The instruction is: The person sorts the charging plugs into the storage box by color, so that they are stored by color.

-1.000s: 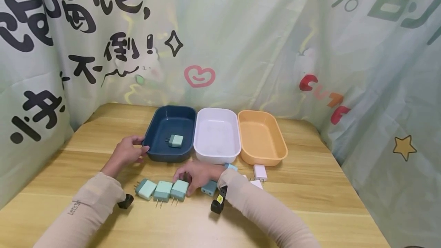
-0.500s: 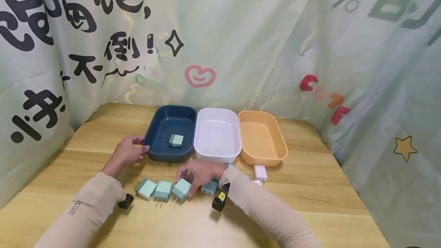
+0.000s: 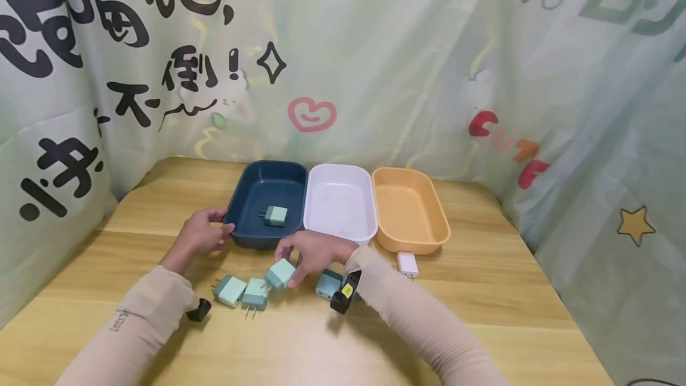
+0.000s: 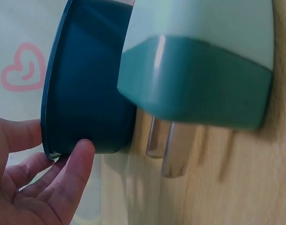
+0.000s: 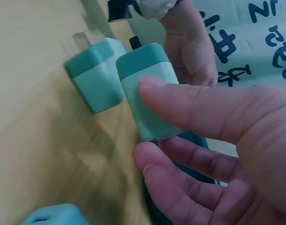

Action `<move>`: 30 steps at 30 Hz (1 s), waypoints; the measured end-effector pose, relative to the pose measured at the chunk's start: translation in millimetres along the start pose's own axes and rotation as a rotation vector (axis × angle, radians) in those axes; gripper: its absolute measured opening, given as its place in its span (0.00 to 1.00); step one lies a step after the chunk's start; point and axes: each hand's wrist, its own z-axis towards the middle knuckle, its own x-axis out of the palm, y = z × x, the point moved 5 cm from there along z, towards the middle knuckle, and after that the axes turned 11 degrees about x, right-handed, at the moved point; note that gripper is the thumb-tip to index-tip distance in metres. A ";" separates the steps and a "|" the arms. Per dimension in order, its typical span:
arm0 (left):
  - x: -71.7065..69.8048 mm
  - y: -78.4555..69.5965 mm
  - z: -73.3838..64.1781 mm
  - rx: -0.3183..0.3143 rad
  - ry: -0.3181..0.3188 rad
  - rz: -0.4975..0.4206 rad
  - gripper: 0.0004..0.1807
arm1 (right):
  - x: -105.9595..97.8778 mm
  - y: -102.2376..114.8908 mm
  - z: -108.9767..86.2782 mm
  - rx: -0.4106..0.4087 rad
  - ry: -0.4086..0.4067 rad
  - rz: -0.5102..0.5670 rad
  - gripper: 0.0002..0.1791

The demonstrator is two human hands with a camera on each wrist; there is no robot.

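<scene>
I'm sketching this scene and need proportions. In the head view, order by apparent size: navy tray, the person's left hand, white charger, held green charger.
Largest to smallest:
1. Navy tray
2. Left hand
3. White charger and held green charger, unranked: they look nearly alike, and nearness to the camera makes it unsure.

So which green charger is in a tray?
The green charger lying inside the dark blue tray; two others rest on the table; the right hand pinches a fourth.

The curtain (image 3: 386,76) reads "CUTE" and "不倒!", and the left sleeve (image 3: 136,323) shows "Lets".
</scene>
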 end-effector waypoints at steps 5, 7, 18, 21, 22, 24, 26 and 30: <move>1.2 -1.1 -0.1 0.005 0.002 -0.022 0.30 | -11.3 3.0 0.6 -0.006 -0.058 0.066 0.24; 1.1 -0.9 0.1 0.003 0.001 -0.026 0.30 | -15.4 3.5 1.9 -0.004 -0.080 0.073 0.23; -1.2 0.3 2.6 -0.001 -0.014 -0.013 0.29 | -36.9 4.3 12.0 0.033 -0.174 0.102 0.23; -1.0 1.2 2.8 0.000 -0.013 -0.010 0.29 | -41.6 4.3 16.4 0.027 -0.201 0.107 0.23; -0.9 1.4 2.7 0.001 -0.012 -0.009 0.29 | -43.1 4.2 17.7 0.027 -0.208 0.113 0.23; -0.6 1.9 2.6 0.002 -0.012 -0.007 0.29 | -46.1 3.6 20.3 0.040 -0.222 0.121 0.24; -0.5 2.7 2.5 0.001 -0.014 -0.006 0.29 | -48.9 2.0 22.8 0.065 -0.239 0.136 0.24; 0.0 3.4 1.9 -0.007 -0.018 -0.009 0.29 | -55.1 -3.0 28.9 0.099 -0.286 0.171 0.24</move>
